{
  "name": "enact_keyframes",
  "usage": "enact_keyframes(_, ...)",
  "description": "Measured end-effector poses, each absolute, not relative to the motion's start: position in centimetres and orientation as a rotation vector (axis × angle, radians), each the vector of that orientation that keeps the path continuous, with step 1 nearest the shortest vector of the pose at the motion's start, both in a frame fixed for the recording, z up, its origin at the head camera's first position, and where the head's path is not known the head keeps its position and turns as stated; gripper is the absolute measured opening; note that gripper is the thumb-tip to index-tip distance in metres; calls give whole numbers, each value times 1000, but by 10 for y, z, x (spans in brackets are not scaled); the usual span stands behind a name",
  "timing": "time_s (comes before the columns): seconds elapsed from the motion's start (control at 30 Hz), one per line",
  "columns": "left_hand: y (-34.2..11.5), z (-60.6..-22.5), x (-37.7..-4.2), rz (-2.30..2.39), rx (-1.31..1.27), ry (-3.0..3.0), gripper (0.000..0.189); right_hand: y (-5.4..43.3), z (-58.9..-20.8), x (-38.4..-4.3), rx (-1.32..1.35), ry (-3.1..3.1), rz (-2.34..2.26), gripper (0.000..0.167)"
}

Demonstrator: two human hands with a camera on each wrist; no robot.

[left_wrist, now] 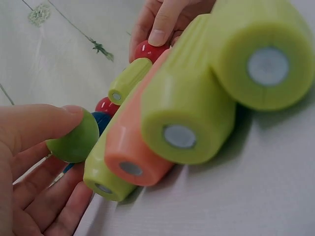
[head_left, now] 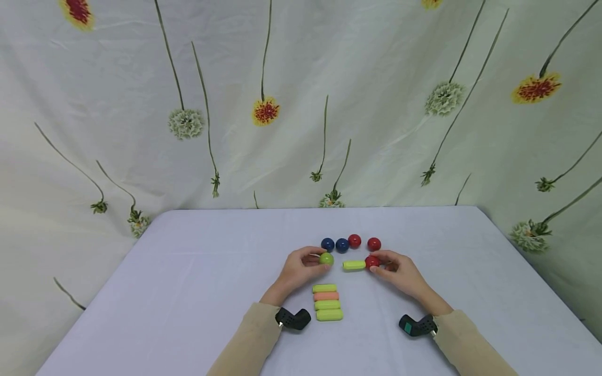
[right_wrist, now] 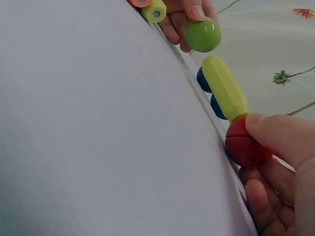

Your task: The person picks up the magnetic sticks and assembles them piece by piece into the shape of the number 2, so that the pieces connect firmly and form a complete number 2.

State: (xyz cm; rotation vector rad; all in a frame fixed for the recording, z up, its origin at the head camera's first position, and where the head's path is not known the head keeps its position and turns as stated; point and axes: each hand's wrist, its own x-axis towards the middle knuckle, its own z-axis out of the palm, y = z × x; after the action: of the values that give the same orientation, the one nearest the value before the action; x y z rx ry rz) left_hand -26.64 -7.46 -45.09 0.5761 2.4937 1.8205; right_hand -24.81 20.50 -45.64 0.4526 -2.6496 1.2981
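Note:
My left hand (head_left: 297, 267) pinches a green ball (head_left: 326, 259) between thumb and fingers. Opposite it, my right hand (head_left: 401, 270) grips a red ball (head_left: 371, 262) by its sides. From that ball a yellow-green magnetic rod (head_left: 354, 265) sticks out toward the left hand, its end touching the red surface. A gap separates the rod's free end from the green ball, as the right wrist view also shows. In the left wrist view, a round metal disc shows in that free end (left_wrist: 116, 96).
Behind the hands stand two blue balls (head_left: 342, 245) and two more red balls (head_left: 374, 244). Nearer, between the forearms, several yellow-green rods (head_left: 330, 315) and one orange rod (head_left: 326, 296) lie in a column on the white-covered table (head_left: 211, 261). A flowered cloth (head_left: 301, 62) hangs behind.

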Motion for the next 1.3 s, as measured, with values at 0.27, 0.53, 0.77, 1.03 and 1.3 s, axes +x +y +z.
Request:
enact_keyframes(0.27, -75, -451, -268, 1762, 660, 2462, 36, 204, -456, -247, 455, -2640, 1311, 37)
enact_keyframes(0.53, -74, -452, -268, 1676, 699, 2483, 37, 204, -457, -248, 476, -2623, 1324, 36)
enact_keyframes(0.77, -73, -450, -266, 1638, 707, 2493, 40, 204, -457, -248, 473, -2619, 1322, 36)
enact_keyframes(1.03, -72, -450, -266, 1633, 727, 2487, 41, 204, -458, -249, 479, -2618, 1312, 37)
enact_keyframes(1.3, -71, -449, -265, 1633, 752, 2493, 40, 204, -459, -249, 475, -2619, 1313, 37)
